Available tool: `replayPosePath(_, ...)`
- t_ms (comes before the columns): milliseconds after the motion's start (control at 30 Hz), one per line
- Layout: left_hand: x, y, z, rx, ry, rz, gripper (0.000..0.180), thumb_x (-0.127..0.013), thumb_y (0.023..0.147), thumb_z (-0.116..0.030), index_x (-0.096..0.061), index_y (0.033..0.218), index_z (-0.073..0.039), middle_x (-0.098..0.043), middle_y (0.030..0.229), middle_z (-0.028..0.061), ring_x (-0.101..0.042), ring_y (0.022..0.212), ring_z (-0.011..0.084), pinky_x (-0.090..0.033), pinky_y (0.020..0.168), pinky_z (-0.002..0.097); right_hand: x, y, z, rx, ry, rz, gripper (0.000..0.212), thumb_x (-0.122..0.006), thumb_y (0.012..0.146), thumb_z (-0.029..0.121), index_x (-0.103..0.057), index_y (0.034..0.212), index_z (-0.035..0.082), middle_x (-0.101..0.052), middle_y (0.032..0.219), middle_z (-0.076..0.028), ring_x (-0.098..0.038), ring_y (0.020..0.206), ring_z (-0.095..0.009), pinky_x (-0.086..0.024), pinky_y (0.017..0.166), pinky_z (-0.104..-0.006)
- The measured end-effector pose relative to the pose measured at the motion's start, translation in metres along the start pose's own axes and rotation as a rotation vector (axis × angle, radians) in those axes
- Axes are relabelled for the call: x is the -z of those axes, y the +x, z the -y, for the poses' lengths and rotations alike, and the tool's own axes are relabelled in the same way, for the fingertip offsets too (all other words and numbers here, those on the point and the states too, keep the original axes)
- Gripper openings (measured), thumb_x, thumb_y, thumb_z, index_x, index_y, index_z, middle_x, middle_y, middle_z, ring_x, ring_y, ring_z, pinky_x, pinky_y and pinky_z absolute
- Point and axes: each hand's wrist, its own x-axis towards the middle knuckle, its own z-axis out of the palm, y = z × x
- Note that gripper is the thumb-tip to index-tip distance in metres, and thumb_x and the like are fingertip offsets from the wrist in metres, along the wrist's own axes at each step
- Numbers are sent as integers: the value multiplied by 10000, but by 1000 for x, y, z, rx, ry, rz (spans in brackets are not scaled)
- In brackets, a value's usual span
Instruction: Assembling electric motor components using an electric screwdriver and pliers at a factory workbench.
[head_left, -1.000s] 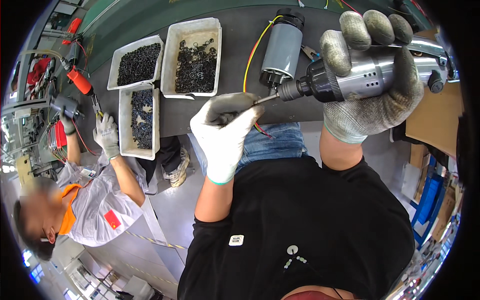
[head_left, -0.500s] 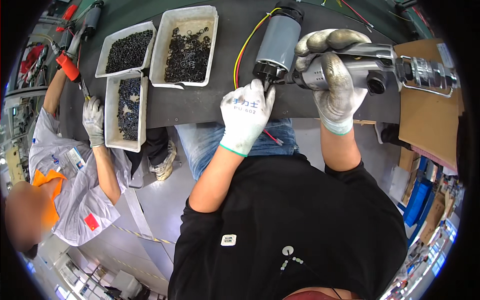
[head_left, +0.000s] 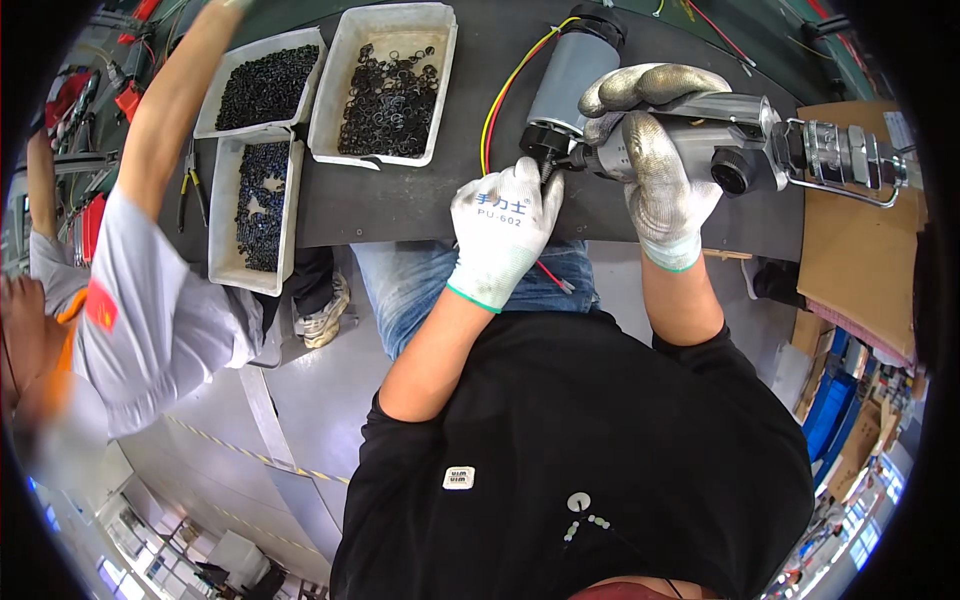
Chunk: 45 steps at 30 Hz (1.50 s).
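Observation:
A grey cylindrical motor [head_left: 563, 85] with black ends lies on the dark bench, red and yellow wires curving along its left side. My gloved left hand [head_left: 503, 212] is closed at its near end, thumb and fingertips around the threaded shaft [head_left: 546, 172]. In my gloved right hand [head_left: 660, 150] is a silver air tool [head_left: 735, 135], gripped around its body. The tool's narrow nose points left and meets the motor's black end beside the shaft; exact contact is too small to tell. A metal hose coupling [head_left: 845, 160] extends from the tool's right end.
Left of the motor stand white bins [head_left: 447, 80] of black rings and small dark parts. Pliers [head_left: 192, 190] lie beside them. A co-worker's arm [head_left: 180, 110] reaches across the bench at far left. A cardboard box [head_left: 860, 240] stands at right.
The co-worker's arm has swung forward over the bench, and the pliers that person held now lie on it. My hands keep the same holds; the view has shifted slightly.

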Motion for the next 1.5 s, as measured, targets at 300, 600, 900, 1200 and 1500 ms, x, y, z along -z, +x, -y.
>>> replayPosePath(300,0,-1,2,-5,-21,-17,270,-757,905,-292,-563,830,-119,-567,588,32,-630,533,243,-508,523,391,-5,-3,-6,-149,43,-47,183,-677,889,-97,-630,1056,-40,-731,969,-142,-711,829,-164,-603,741,-311)
replayPosePath(600,1,0,-5,4,-31,-20,279,-742,921,-320,-570,815,-127,-578,596,42,-626,525,251,-512,524,388,11,34,70,310,-16,-19,278,-593,981,2,-598,1256,48,-689,1013,-173,-691,937,-304,-601,750,-444)
replayPosePath(900,39,40,-10,-40,-192,-26,287,-745,922,-338,-621,952,-81,-649,812,111,-684,780,298,-550,708,427,160,69,2,-36,-701,-446,248,-773,950,125,-711,1149,-10,-667,952,16,-578,800,-66,-487,717,-246)
replayPosePath(1200,-44,91,19,158,-409,89,759,-628,979,-494,-446,1467,59,-518,1465,285,-453,1401,459,-288,1214,543,91,2,-34,84,-1285,-86,314,-678,952,91,-612,1226,-48,-618,1270,-224,-578,1217,-368,-446,1078,-461)
replayPosePath(1500,-48,73,16,281,-433,80,824,-608,987,-512,-393,1506,91,-523,1455,325,-499,1359,480,-344,1187,528,68,-24,-99,-103,-1580,259,523,-624,982,183,-491,1406,-94,-409,1565,-297,-322,1491,-466,-275,1224,-533)
